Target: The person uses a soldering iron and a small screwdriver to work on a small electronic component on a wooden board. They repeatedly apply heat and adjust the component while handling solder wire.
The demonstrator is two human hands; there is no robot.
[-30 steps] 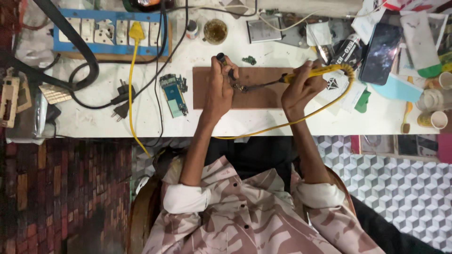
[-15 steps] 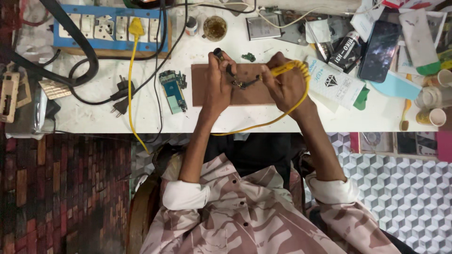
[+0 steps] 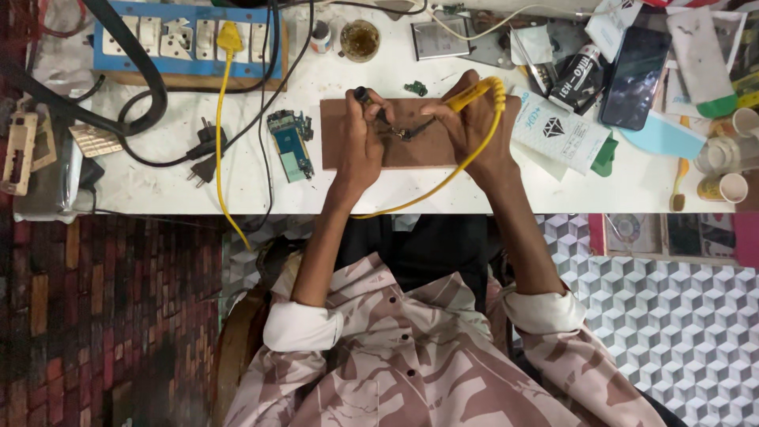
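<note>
My right hand (image 3: 468, 125) grips a yellow-handled soldering iron (image 3: 465, 95), its dark tip pointing left toward a small part (image 3: 403, 133) on a brown wooden board (image 3: 411, 154). The iron's yellow cable (image 3: 427, 190) loops down past the table edge. My left hand (image 3: 360, 142) pinches a thin dark tool (image 3: 365, 100) beside the same part. Both hands rest over the board, almost touching.
A blue circuit board (image 3: 291, 146) lies left of the wooden board. A blue power strip (image 3: 186, 39) with a yellow plug and black cables sits at the back left. Phones (image 3: 634, 67), a white packet (image 3: 557, 130), small jars (image 3: 723, 186) and clutter fill the right side.
My right hand has moved left with the soldering iron, bringing its tip to the part by my left hand. The yellow cable loop has tightened.
</note>
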